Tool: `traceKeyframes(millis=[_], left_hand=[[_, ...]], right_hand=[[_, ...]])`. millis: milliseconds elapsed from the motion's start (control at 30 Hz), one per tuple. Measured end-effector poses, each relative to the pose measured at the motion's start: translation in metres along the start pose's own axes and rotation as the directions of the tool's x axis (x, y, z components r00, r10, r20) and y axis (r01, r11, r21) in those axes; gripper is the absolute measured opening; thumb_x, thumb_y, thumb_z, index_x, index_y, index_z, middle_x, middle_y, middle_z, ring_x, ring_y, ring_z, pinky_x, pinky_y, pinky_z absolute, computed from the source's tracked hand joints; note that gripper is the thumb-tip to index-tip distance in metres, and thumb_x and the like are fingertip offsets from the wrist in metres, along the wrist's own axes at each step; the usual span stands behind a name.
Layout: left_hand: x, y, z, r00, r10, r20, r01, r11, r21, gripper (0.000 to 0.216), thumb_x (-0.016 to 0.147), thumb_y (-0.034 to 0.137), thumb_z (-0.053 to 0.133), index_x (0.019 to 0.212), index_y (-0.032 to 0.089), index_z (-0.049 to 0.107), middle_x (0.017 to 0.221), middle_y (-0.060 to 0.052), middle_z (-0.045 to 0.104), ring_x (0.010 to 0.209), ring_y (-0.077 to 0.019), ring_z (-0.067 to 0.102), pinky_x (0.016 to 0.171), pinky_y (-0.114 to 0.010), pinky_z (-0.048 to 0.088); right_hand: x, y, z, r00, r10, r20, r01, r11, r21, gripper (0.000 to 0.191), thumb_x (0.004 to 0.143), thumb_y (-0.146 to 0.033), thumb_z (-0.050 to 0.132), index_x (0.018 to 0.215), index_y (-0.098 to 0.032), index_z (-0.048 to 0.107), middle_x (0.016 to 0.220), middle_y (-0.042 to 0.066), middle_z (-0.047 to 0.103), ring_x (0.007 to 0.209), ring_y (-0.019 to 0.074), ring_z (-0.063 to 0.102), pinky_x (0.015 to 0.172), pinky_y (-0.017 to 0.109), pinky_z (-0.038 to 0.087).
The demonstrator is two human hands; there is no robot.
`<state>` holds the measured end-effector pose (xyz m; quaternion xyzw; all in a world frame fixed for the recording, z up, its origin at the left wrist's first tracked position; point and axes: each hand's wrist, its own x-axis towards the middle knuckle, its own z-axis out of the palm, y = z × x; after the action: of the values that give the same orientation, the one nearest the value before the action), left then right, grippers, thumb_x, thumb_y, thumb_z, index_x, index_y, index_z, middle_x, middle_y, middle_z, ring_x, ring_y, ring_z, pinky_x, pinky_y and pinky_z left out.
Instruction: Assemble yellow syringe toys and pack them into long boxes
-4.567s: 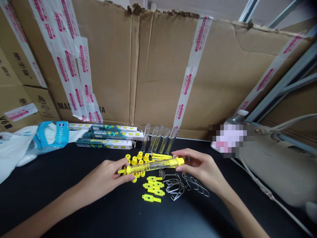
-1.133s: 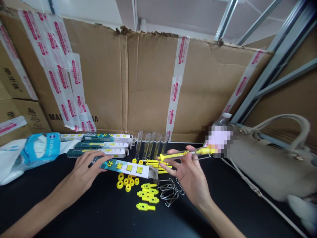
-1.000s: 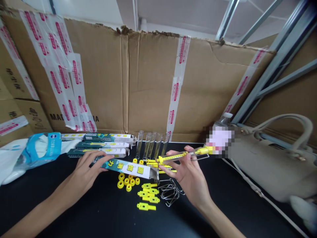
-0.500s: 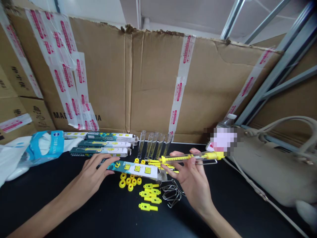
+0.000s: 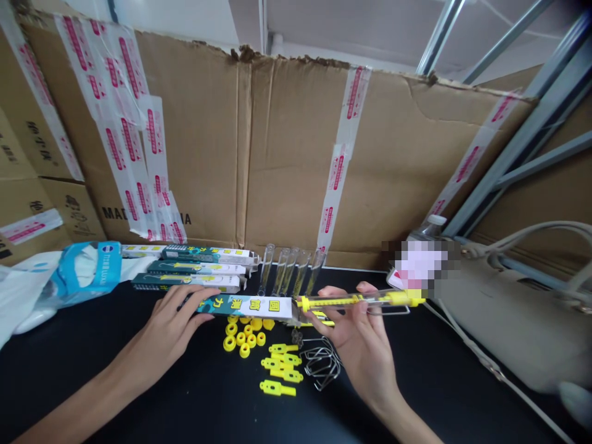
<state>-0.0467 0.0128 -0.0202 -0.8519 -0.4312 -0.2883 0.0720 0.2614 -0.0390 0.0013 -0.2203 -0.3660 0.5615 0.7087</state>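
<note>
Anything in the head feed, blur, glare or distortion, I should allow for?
Head view throughout: tape strips on the cardboard wall slant apart, likely lens distortion; pale highlights streak the clear tubes; markings on the gauge in the right hand are too soft to read; pixelation covers much of the bottle; the upper right corner darkens.

The bare left hand (image 5: 182, 313) grips from above, knuckles up; to its right, the bare right hand (image 5: 358, 336) pinches between thumb and fingers, both forearms (image 5: 108, 385) slanting inward.
</note>
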Motion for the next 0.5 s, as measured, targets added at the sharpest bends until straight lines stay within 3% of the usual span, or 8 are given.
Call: traceKeyframes(millis=[367, 500], left_hand=[[-0.0022, 0.0031, 0.0054, 1.000, -0.008, 0.018, 0.008, 0.999, -0.052, 0.034, 0.102, 0.041, 0.041, 0.133, 0.030, 0.052, 0.124, -0.006, 0.057, 0.117, -0.0264, 0.054, 0.105, -0.047, 0.041], [-0.0025, 0.0024, 0.0064, 1.000, -0.010, 0.011, 0.011, 0.999, -0.048, 0.034, 0.102, 0.039, 0.041, 0.132, 0.030, 0.053, 0.124, -0.006, 0.059, 0.117, -0.0266, 0.054, 0.105, -0.046, 0.041]], right_hand=[[0.0021, -0.0029, -0.0080, 0.986, 0.165, -0.029, -0.160, 0.980, 0.118, 0.015, 0.092, -0.043, 0.058, 0.105, -0.038, 0.055, 0.100, 0.001, 0.071, 0.099, 0.0306, 0.072, 0.099, 0.060, 0.045], [0.0039, -0.0003, -0.0084, 0.985, 0.171, -0.015, -0.168, 0.980, 0.110, 0.012, 0.094, -0.042, 0.056, 0.105, -0.037, 0.053, 0.100, 0.001, 0.071, 0.100, 0.0303, 0.071, 0.100, 0.059, 0.044]])
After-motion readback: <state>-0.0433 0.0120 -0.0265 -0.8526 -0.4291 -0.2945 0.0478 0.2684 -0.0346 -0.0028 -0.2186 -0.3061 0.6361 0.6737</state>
